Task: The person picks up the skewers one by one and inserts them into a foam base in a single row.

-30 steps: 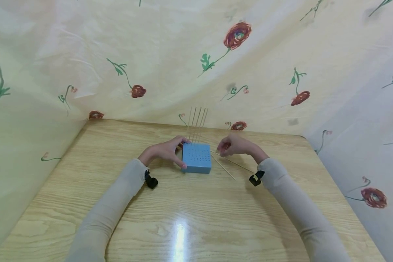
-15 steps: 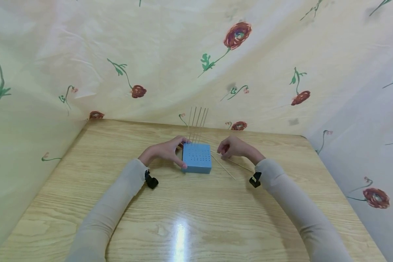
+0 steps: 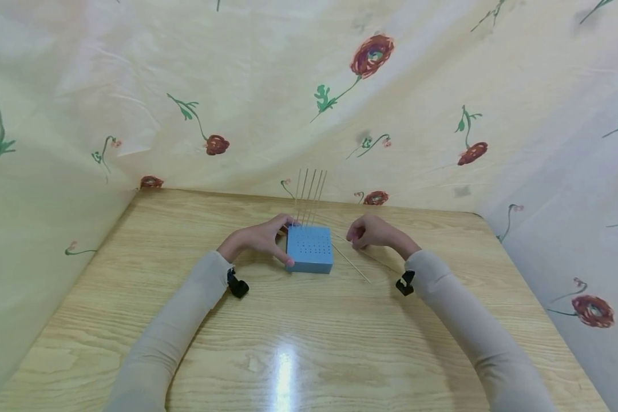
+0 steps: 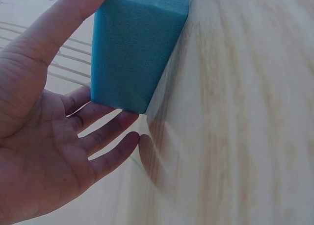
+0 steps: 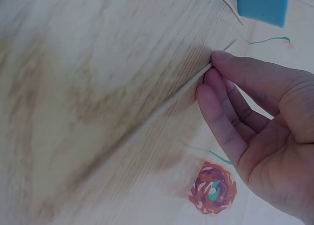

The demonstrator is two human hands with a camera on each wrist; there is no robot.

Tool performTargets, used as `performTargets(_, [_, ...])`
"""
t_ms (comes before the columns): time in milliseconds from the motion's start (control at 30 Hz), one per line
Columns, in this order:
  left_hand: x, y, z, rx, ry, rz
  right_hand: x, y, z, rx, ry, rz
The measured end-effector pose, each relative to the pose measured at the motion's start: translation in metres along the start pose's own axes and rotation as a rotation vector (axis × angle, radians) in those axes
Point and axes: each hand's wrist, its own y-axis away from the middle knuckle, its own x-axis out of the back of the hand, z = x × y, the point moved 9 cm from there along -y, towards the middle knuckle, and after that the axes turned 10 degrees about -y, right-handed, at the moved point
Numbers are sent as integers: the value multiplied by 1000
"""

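Pinching one thin stick (image 5: 157, 106) between thumb and fingertips of the right hand (image 3: 377, 233), close to the end nearer the block, with the long tail running back toward the wrist. Holding the blue block (image 3: 309, 247) by its left side with the left hand (image 3: 261, 237), with thumb on the near-left corner and fingers reaching round the far-left one. Working with hands apart, on opposite sides of the block. Resting on the table (image 3: 237, 337), closer to the far edge than to the near one and about midway between the left and right edges: the block, holed face up. Standing in a row at the left of the block's far edge: five upright sticks (image 3: 311, 194), with bases too small to make out clearly. Lying on the table just beside the block's right side: a loose stick (image 3: 352, 265), slanting toward the table's near edge.

To handle the pinched stick well, best to squeeze lightly, given its likely flex and risk of snapping. Raise the long tail fully off the table before turning it, with care not to drag the loose stick or brush the upright row. Better to steady the block with even pressure at both corners, without tipping it. Cannot tell from these views the pinched stick's exact height above the table.
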Motion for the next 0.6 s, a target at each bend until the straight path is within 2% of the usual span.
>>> performTargets(233, [0,0,0,-7,-7,3,5,4,7,-26,7,16])
performTargets(600, [0,0,0,-14,-2,8,7,6,17,-17,5,37])
